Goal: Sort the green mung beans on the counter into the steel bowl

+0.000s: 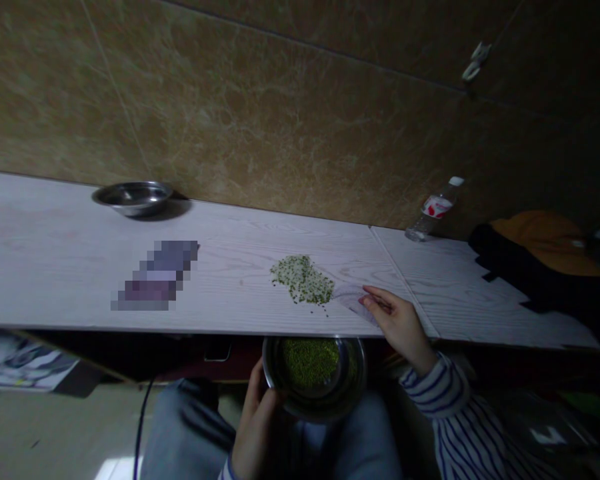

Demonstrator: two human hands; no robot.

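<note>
A pile of small green beans (303, 279) lies on the pale wooden table (70, 267). My left hand (254, 427) grips the rim of a steel bowl (356, 377) that holds more green beans, just below the table's front edge over my lap. My right hand (397, 323) rests on the table to the right of the pile, fingers curled and pointing left toward it, with nothing visible in them.
An empty steel bowl (133, 197) stands at the back left by the tiled wall. A blurred flat object (157, 275) lies left of the pile. A plastic water bottle (433, 210) leans at the back right. Dark and orange cloth (540, 263) lies at the far right.
</note>
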